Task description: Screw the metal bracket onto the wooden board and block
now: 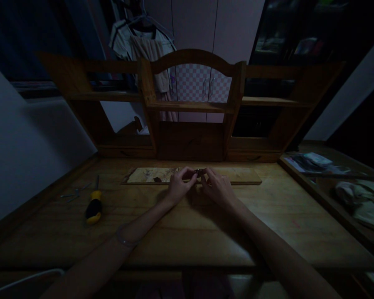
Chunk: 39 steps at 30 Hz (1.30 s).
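Observation:
A long, narrow wooden board point(244, 176) lies flat across the desk, its left part stained and worn. Over its middle, my left hand point(178, 186) and my right hand point(218, 187) meet with their fingertips pinched on a small dark metal piece point(200, 171). Fingers cover much of that piece, and the dim light hides its exact kind. To the left of my hands lies a screwdriver point(94, 206) with a yellow and black handle, its shaft pointing away from me. Beside it are several thin metal parts point(76, 192), perhaps screws.
The wooden desk point(162, 241) carries a shelf unit point(190, 107) with an arched top along its back edge. At right, a lower side surface holds papers point(311, 162) and crumpled cloth point(370, 201). A white cable point(34, 276) runs at the lower left.

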Available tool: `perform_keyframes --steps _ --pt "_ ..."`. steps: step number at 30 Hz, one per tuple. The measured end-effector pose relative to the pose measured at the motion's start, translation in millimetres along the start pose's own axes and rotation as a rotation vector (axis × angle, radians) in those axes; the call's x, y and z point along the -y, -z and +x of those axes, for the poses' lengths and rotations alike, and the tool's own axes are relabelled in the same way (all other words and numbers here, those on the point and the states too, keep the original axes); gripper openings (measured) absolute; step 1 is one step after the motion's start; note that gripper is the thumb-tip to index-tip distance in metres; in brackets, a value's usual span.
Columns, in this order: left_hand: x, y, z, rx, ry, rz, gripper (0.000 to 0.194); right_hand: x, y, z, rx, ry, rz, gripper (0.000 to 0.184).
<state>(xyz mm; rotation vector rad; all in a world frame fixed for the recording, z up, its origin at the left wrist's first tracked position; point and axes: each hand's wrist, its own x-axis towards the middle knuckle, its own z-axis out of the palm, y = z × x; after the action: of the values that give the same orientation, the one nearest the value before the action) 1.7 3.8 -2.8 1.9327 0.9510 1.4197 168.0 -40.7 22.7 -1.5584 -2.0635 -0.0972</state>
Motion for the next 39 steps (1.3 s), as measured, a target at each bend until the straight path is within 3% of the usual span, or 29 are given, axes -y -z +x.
perform_keyframes --steps 10,25,30,33,39 --pt "15.1 -4.9 3.4 0.026 0.174 -0.288 0.026 1.1 -2.0 -0.8 -0.020 0.015 -0.026 0.023" --pt "16.1 -4.8 4.7 0.056 0.259 -0.336 0.031 1.8 -2.8 -2.0 0.021 -0.005 0.066 0.019" --pt "18.6 -5.8 4.3 0.089 0.219 -0.313 0.026 -1.0 -5.1 -0.9 0.006 -0.018 0.090 0.018" --pt "17.6 -6.2 3.4 0.134 0.204 -0.297 0.024 -5.5 -5.7 1.1 -0.027 -0.033 0.193 0.018" --pt "9.0 -5.4 1.3 0.159 0.158 -0.134 0.021 -20.9 -11.5 10.9 -0.086 -0.104 0.710 0.018"
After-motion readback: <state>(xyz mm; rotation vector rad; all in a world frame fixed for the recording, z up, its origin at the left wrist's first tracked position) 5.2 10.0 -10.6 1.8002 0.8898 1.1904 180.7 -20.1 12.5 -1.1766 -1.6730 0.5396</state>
